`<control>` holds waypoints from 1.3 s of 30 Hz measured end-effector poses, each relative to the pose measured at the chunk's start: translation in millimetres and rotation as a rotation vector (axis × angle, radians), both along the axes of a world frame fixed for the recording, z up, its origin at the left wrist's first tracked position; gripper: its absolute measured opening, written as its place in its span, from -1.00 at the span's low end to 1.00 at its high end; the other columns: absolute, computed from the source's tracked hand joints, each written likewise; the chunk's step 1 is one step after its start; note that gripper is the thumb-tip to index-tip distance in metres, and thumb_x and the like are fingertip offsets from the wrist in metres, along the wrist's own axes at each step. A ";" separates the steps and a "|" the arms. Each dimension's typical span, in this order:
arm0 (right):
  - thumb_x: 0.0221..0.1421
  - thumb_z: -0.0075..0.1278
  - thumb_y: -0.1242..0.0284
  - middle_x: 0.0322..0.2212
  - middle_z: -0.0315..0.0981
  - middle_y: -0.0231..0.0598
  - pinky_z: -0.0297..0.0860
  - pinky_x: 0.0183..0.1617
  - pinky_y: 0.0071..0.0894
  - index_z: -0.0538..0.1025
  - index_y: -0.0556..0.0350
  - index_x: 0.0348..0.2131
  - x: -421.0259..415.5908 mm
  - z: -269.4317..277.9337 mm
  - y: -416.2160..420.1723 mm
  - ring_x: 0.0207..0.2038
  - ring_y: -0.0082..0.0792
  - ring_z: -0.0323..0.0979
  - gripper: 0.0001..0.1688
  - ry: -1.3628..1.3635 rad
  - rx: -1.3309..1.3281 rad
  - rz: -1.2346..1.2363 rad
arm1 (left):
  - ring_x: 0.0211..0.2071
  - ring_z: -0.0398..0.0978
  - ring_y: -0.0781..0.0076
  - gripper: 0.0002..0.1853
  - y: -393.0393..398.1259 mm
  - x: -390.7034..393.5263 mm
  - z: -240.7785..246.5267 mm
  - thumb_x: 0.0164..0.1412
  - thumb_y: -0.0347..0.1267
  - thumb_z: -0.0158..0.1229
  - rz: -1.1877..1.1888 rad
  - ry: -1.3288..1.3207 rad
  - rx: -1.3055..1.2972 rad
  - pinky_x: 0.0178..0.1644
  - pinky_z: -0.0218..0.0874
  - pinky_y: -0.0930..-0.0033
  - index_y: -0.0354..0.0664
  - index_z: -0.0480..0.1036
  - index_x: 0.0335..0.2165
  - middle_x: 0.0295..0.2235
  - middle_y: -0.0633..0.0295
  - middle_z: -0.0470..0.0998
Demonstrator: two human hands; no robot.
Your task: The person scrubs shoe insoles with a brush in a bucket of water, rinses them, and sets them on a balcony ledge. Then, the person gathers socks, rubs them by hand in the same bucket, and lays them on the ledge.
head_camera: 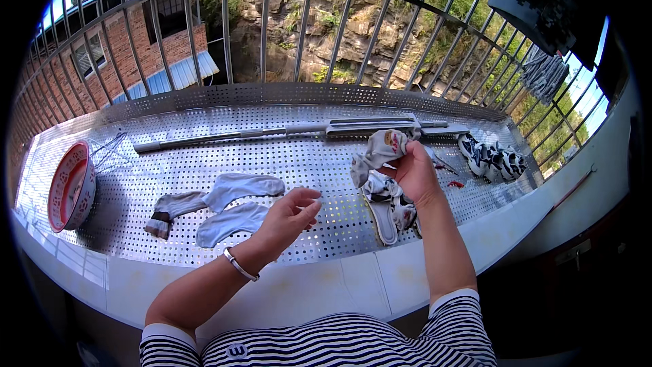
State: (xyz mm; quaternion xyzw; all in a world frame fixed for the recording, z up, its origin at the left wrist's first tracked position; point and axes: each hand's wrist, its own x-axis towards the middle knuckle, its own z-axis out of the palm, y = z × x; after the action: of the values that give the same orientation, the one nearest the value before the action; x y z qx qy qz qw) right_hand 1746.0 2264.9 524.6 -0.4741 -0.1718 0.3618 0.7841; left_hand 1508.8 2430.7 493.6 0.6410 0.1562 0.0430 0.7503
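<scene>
My right hand [415, 171] grips a grey sock [382, 150] with a red and yellow printed patch, held up over the right part of a perforated metal shelf [326, 224]. Bare and with fingers apart, my left hand [293, 214] hovers just right of the light blue socks. One light blue sock [244, 187] lies above another light blue sock [229, 221]. To their left a grey sock with a brown and dark end [175, 206] lies bent, touching the upper blue one. Below my right hand are black-and-white shoes and a pale insole [384, 221], partly hidden.
A red and white enamel basin [71, 188] leans at the left beside wire hangers [109, 150]. A long-handled flat mop [254, 133] lies along the back. More black-and-white shoes [491, 158] stand at the right. Metal bars [265, 30] enclose the shelf; a string mop head [544, 74] and camouflage clothing [535, 0] hang at the upper right.
</scene>
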 end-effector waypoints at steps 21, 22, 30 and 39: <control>0.01 -0.05 -0.14 -0.20 0.45 -0.24 0.38 -0.03 -0.27 0.36 0.11 -0.08 -108.3 13.2 47.8 -0.10 -0.39 0.41 -0.25 0.060 -0.075 0.358 | -0.26 0.44 0.54 -0.78 27.5 -27.1 17.0 0.12 -0.42 0.17 -0.071 -0.302 -0.250 -0.08 0.29 0.39 -0.12 0.24 -0.35 -0.36 0.37 0.40; 0.00 0.06 -0.01 -0.23 0.45 -0.27 0.43 -0.11 -0.36 0.34 0.11 -0.07 -109.1 16.4 46.9 -0.15 -0.43 0.43 -0.32 0.059 -0.049 0.419 | -0.26 0.44 0.55 -0.77 30.2 -27.3 15.7 0.12 -0.43 0.17 -0.089 -0.335 -0.240 -0.10 0.30 0.40 -0.13 0.24 -0.34 -0.36 0.37 0.40; 0.12 -0.02 0.41 -0.35 0.41 -0.36 0.41 -0.12 -0.40 0.32 0.01 -0.34 -96.0 8.6 38.1 -0.30 -0.52 0.43 -0.85 -0.077 -0.146 0.383 | -0.36 0.39 0.66 -0.63 35.2 -32.3 18.0 0.08 -0.52 0.18 -0.012 -0.284 0.164 -0.25 0.28 0.58 -0.17 0.21 -0.16 -0.39 0.33 0.36; 0.07 -0.17 0.46 -0.37 0.35 -0.41 0.25 -0.13 -0.48 0.28 -0.04 -0.35 -101.2 3.0 47.7 -0.29 -0.53 0.32 -0.92 0.044 0.120 0.370 | -0.24 0.33 0.62 -0.74 25.5 -30.5 23.7 0.13 -0.38 0.17 0.080 -0.264 -0.195 -0.17 0.27 0.50 -0.14 0.33 -0.21 -0.33 0.35 0.40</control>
State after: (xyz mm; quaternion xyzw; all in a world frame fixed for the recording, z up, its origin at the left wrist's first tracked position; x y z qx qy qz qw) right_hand 1644.8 2312.7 527.6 -0.3788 -0.2603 0.4991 0.7346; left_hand 1478.3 2456.3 517.3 0.5471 0.0851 0.1413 0.8207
